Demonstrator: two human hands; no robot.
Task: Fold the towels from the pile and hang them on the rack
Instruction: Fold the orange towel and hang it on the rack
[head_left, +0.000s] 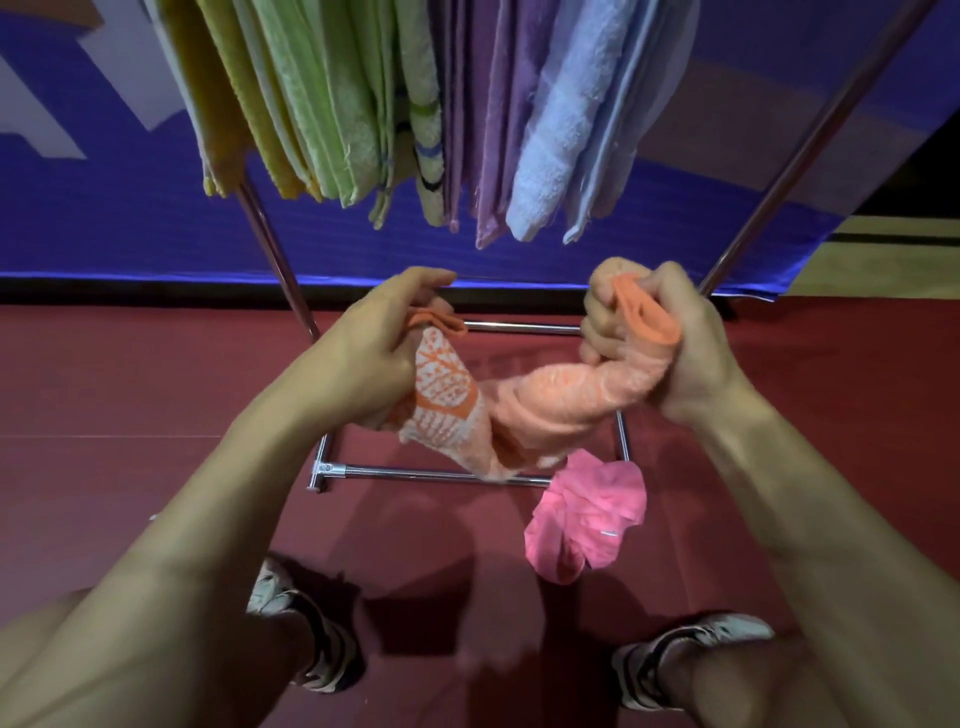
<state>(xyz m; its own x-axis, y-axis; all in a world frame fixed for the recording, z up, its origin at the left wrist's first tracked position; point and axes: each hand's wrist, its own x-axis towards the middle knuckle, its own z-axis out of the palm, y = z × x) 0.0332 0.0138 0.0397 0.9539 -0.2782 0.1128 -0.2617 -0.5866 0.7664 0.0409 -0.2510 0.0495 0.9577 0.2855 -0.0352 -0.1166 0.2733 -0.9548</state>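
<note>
An orange towel (545, 400) with a white leaf pattern hangs bunched between both hands, above the rack's base. My left hand (374, 353) grips its patterned end near one orange hem. My right hand (670, 338) is closed around the other end, with the hem sticking out over the fingers. A pink towel (587, 519) lies crumpled on the floor, partly over the rack's lower bar. The metal rack (431, 474) stands in front of me. Yellow, green, purple and light blue towels (550, 135) hang folded from its top.
The floor (130, 395) is dark red. A blue banner (130, 223) runs along the wall behind the rack. The rack's slanted legs (275, 260) rise on the left and right. My two shoes (311, 639) stand close to the rack's base.
</note>
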